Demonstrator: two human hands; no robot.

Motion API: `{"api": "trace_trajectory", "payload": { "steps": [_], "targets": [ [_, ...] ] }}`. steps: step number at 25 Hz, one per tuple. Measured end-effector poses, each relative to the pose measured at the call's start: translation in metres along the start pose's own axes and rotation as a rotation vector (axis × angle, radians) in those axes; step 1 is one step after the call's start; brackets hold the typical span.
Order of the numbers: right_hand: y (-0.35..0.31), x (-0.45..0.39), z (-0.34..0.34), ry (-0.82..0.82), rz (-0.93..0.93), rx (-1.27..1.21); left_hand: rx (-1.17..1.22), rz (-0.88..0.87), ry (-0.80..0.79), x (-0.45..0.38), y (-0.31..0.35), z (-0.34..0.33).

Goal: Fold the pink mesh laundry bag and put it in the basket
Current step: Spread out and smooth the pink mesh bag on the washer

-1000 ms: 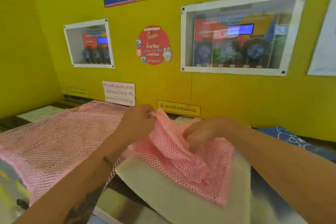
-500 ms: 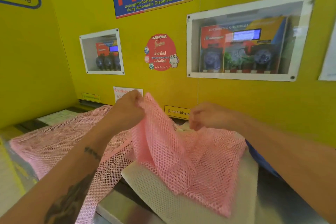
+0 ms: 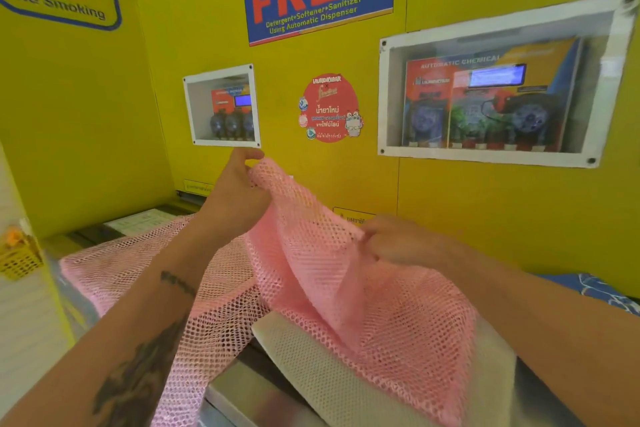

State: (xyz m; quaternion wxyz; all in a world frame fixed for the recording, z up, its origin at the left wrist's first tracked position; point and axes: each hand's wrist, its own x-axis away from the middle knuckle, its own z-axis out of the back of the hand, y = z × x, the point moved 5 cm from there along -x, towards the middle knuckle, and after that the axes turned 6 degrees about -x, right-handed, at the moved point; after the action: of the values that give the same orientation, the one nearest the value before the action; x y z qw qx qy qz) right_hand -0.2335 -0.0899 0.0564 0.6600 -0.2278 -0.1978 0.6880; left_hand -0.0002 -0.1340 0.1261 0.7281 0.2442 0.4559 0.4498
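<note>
Pink mesh laundry bag [image 3: 346,288], one corner lifted, remainder draped over a white pad [image 3: 346,381].

Mesh bag [image 3: 363,305] drapes over mat [image 3: 332,367], basket [image 3: 19,262] far left.

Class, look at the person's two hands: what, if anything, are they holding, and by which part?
Both hold the pink mesh laundry bag along its upper edge: the left hand pinches a raised corner, the right hand grips lower.
</note>
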Motion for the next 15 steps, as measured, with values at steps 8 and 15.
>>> {"api": "trace_trajectory", "payload": {
  "steps": [8,15],
  "targets": [
    [-0.089,-0.003,0.095,0.390,0.293,-0.061,-0.551,-0.054,-0.433,0.001,0.018,-0.040],
    [-0.084,-0.003,0.095,0.203,0.187,-0.550,-0.372,-0.228,0.049,-0.035,0.041,-0.008]
  ]
}}
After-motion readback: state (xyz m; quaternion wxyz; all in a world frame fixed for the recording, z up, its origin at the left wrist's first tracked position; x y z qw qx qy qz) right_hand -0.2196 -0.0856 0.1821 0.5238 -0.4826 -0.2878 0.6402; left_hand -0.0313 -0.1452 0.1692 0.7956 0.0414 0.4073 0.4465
